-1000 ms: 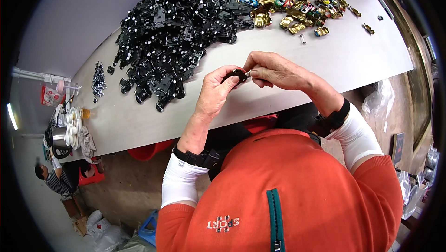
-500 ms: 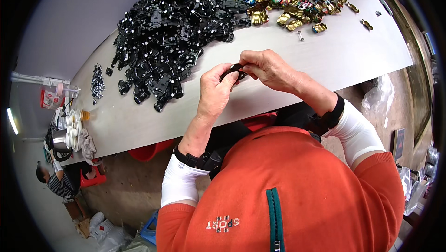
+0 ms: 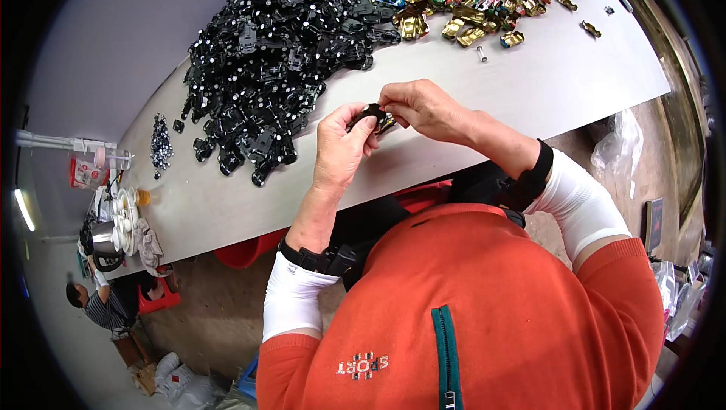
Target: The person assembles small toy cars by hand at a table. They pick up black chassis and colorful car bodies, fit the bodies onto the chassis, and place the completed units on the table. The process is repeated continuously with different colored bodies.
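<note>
Held over the table's near side, a small black toy car part with a hint of gold on its underside sits in my left hand, whose thumb and fingers are closed round it. My right hand meets it at the right end, thumb and forefinger pinched together; whatever is between those tips is too small to make out. Beyond my hands, to the left, rises a big heap of black toy car chassis with pale wheels. Gold and coloured toy car bodies lie heaped at the far right.
A small pile of shiny wheel parts lies on the white table at left. One wheeled axle is near the gold bodies. White dishes stand at the far left end, where another person sits. A red stool is there.
My right hand has shifted slightly left, its pinch staying at the part. The black part has turned in my left hand, showing more of its dark face. The whole view has swung a little.
</note>
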Demonstrator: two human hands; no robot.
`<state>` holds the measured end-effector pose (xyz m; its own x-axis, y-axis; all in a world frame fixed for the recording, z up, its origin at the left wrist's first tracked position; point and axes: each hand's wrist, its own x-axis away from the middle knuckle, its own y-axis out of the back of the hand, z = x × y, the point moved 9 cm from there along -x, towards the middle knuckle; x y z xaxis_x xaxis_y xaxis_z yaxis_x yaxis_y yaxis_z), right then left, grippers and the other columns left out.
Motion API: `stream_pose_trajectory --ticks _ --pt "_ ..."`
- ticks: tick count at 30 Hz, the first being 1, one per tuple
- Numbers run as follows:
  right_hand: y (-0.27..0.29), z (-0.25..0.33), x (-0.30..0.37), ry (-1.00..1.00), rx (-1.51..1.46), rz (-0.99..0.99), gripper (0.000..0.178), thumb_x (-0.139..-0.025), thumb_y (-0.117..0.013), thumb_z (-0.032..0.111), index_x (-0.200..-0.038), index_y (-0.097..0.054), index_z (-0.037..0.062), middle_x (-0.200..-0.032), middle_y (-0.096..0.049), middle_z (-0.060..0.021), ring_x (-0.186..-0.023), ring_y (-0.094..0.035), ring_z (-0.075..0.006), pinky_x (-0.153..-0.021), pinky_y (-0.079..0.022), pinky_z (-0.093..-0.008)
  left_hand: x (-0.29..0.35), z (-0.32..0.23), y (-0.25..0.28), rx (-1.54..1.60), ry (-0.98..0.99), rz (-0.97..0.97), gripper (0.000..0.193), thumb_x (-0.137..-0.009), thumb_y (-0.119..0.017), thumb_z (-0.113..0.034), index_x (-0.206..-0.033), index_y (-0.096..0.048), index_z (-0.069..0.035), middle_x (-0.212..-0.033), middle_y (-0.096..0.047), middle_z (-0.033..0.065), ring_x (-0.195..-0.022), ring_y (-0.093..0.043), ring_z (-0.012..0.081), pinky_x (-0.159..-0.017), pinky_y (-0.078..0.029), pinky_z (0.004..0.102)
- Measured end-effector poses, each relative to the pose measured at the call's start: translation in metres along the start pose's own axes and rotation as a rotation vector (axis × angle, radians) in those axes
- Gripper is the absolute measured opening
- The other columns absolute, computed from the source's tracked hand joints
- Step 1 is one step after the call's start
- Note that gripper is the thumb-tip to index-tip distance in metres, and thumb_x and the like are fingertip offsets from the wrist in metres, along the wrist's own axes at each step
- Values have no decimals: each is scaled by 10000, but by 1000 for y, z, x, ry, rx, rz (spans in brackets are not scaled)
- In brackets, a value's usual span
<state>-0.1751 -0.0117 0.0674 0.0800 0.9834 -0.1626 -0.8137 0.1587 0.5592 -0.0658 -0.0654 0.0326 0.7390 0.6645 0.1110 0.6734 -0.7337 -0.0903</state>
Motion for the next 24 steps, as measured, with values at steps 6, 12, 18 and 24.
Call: stream_pose_trajectory --ticks 6,12,18,24 --pt "56 -39 11 -277 -626 -260 182 -957 -425 124 -935 -567 13 -662 -540 -3 -529 -478 -53 -483 -397 -187 -32 -8 30 -713 -116 -93 271 -787 -667 -182 -975 -604 3 -931 -612 146 -821 -604 257 -763 -473 343" --pt "58 -55 39 -304 -591 -263 181 -953 -455 169 -916 -567 32 -673 -548 10 -539 -477 -43 -488 -383 -186 -20 -16 -21 -1286 -260 -42 385 -613 -801 -221 -904 -628 -38 -910 -551 128 -798 -594 313 -707 -484 400" --pt "51 -76 71 -357 -556 -298 179 -947 -453 152 -910 -575 27 -663 -551 6 -528 -476 -44 -486 -395 -185 15 -13 -26 -1107 -426 -65 251 -670 -735 -125 -855 -611 -9 -820 -585 134 -732 -592 314 -659 -477 387" --pt "35 -81 80 -318 -524 -342 187 -938 -460 140 -906 -587 7 -665 -561 -6 -531 -489 -52 -498 -426 -202 31 -6 -61 -1453 -697 -75 359 -687 -660 -27 -1019 -523 -39 -886 -506 97 -831 -549 277 -658 -490 384"
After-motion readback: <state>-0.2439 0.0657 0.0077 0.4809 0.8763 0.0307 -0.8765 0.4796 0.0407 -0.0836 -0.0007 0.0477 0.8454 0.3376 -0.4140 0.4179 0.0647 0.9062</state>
